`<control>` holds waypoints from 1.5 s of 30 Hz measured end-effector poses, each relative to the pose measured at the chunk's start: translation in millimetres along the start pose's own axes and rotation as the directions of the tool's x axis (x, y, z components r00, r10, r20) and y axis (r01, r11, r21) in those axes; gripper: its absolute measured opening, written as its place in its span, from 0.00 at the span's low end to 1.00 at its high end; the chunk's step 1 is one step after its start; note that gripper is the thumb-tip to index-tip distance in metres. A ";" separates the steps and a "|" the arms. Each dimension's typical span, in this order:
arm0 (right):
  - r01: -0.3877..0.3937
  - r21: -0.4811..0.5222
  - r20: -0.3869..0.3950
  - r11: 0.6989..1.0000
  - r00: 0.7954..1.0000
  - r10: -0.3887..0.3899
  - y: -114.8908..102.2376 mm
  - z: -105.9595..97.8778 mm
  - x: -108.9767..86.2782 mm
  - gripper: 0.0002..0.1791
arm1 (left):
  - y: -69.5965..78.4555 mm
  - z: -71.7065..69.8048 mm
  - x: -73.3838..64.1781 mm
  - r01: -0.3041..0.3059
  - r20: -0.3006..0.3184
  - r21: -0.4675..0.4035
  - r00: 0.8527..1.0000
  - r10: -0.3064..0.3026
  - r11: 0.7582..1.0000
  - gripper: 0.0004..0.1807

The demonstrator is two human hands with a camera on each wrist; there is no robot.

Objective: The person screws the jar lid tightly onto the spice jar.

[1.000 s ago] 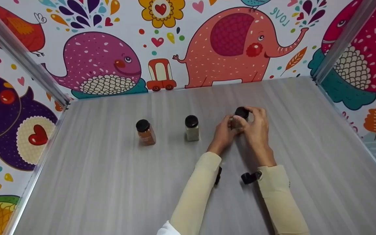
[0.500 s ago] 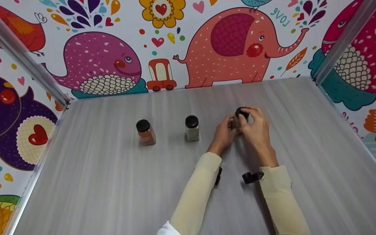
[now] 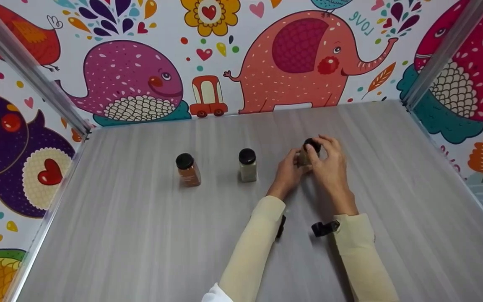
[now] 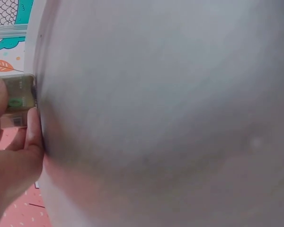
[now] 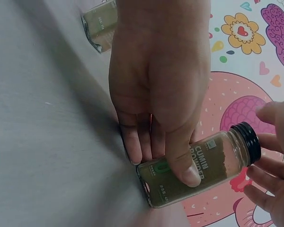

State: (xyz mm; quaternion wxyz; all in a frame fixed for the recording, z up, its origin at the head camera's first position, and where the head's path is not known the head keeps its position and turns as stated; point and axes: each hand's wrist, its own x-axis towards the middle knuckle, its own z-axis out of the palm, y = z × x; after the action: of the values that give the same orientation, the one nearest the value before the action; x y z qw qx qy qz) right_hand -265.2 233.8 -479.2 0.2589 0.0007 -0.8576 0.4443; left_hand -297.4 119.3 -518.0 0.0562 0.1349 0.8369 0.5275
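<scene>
A glass spice jar labelled cumin powder, holding brown-green powder, stands at the right of the table. My left hand grips its body low down, thumb across the label in the right wrist view. Around the black lid are the thumb and fingers of my right hand; the lid sits on the jar's neck. In the left wrist view only the jar's lower part shows, at the left edge.
Left of the hands stands a black-lidded jar of pale greenish powder. Farther left is a jar of orange-red powder. Printed walls border the grey wood-patterned table at the back and sides.
My right thumb and fingers have shifted round the lid, uncovering more of the jar. The left hand keeps its grip, and the other two jars stay put.
</scene>
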 end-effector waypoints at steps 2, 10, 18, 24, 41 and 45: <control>0.015 0.006 0.007 1.000 1.000 -0.015 0.5 -0.2 -0.3 0.17 | -0.7 0.6 1.0 0.002 0.002 0.011 1.000 -0.002 1.000 0.24; 0.048 -0.005 -0.001 0.999 0.999 -0.048 1.6 -0.4 0.2 0.19 | -2.1 1.3 2.1 -0.006 -0.006 0.020 1.000 0.006 1.000 0.24; 0.001 0.022 0.014 1.000 1.000 -0.001 1.2 -1.9 1.2 0.19 | -0.7 0.5 -0.1 0.000 -0.017 0.004 1.000 0.000 1.000 0.24; -0.012 0.050 0.015 0.999 1.000 0.011 2.1 -4.2 1.5 0.18 | 2.2 -0.6 -1.7 0.030 -0.011 -0.006 0.999 -0.030 1.000 0.25; 0.035 0.056 0.011 0.998 0.999 -0.035 4.0 -2.7 0.4 0.19 | -0.6 2.8 0.2 0.054 -0.021 -0.006 0.998 -0.054 0.999 0.26; 0.052 0.019 0.028 0.998 0.998 -0.053 3.8 -2.3 -0.5 0.19 | 0.6 2.2 0.3 0.056 -0.015 0.012 0.998 -0.056 0.998 0.27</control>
State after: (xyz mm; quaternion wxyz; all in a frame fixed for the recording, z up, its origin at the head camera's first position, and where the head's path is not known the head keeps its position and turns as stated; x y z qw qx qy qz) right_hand -264.6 237.7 -481.2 0.2581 0.0320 -0.8570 0.4449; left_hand -297.1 121.5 -518.4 0.0640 0.1081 0.8440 0.5215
